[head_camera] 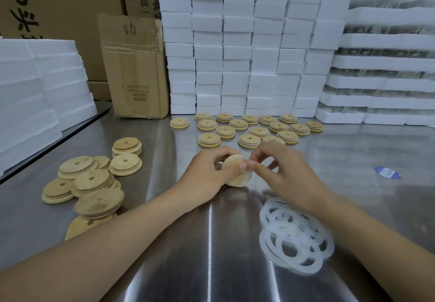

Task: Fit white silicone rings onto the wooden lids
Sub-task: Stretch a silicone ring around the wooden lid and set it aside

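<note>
Looks about halfway: ringed lids (249,140) laid out in rows at the far centre, bare lids (91,181) heaped near left, loose rings (297,237) near right, and mid-table one lid (237,175) gripped on edge by left hand (207,172) with right hand (290,175) pinching its rim

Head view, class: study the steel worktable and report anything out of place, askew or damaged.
A small blue-and-white oval sticker lies alone on the steel worktable at the right, unlike anything else. At the left, bare round wooden lids sit in a slumped, uneven heap. The brown cardboard box is creased.
</note>
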Demonstrator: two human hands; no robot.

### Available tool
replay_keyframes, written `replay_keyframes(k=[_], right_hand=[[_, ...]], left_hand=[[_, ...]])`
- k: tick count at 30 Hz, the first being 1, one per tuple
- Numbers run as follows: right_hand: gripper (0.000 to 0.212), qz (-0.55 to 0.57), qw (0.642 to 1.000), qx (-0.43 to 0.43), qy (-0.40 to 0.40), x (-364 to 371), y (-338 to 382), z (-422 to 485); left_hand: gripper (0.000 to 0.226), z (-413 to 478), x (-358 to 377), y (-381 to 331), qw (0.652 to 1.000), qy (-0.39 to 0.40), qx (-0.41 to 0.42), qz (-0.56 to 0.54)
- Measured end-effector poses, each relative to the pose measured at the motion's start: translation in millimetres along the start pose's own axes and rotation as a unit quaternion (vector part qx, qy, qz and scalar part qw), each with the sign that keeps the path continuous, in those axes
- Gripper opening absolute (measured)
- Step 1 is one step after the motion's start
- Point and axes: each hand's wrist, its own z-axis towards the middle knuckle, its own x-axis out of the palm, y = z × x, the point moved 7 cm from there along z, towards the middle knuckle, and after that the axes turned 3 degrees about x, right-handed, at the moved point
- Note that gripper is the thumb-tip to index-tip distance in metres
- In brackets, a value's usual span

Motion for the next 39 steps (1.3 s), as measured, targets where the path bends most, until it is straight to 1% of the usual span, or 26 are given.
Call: replay_keyframes(k=[5, 9, 12, 17, 21, 25, 28, 31, 33, 36, 39], right_hand=[[0.008, -0.014, 0.999, 0.006, 0.033, -7, -2, 6], [0.010, 0.010, 0.998, 0.023, 0.055, -8, -8, 9], [0.010, 0.032, 0.997, 0.045, 0.059, -4, -13, 11], [0.011, 0.112, 0.990, 0.070, 0.052, 7, -20, 10], [0.024, 0.096, 0.990, 0.077, 0.068, 14, -26, 2], [0.017, 0.096, 0.992, 0.075, 0.044, 14, -19, 2], [0.014, 0.074, 0.995, 0.050, 0.041, 12, -11, 0], [0.013, 0.047, 0.997, 0.034, 0.051, 10, -6, -1], [0.011, 0.043, 0.997, 0.032, 0.062, 8, -4, 0], [0.011, 0.041, 0.996, 0.029, 0.078, 2, -1, 4], [0.012, 0.066, 0.994, 0.039, 0.075, -5, -2, 7]], left_hand=[[0.024, 2, 1, -1, 1.000, -0.002, 0.002, -0.019], [0.012, 4, -2, -1, 0.998, -0.027, 0.000, -0.048], [0.012, 2, -5, -2, 0.997, -0.044, -0.009, -0.059], [0.014, 0, -8, -3, 0.997, -0.049, -0.005, -0.059], [0.013, -2, -11, -5, 0.997, -0.056, -0.005, -0.059], [0.009, -1, -13, -3, 0.995, -0.071, -0.012, -0.066], [0.008, -1, -10, -4, 0.997, -0.053, -0.012, -0.061], [0.014, -3, -2, -5, 0.998, -0.006, -0.016, -0.054], [0.018, -3, 3, -6, 0.998, 0.013, -0.019, -0.058], [0.017, -2, 3, -7, 0.996, 0.010, -0.025, -0.089], [0.019, -1, 0, -8, 0.991, -0.017, -0.037, -0.128]])
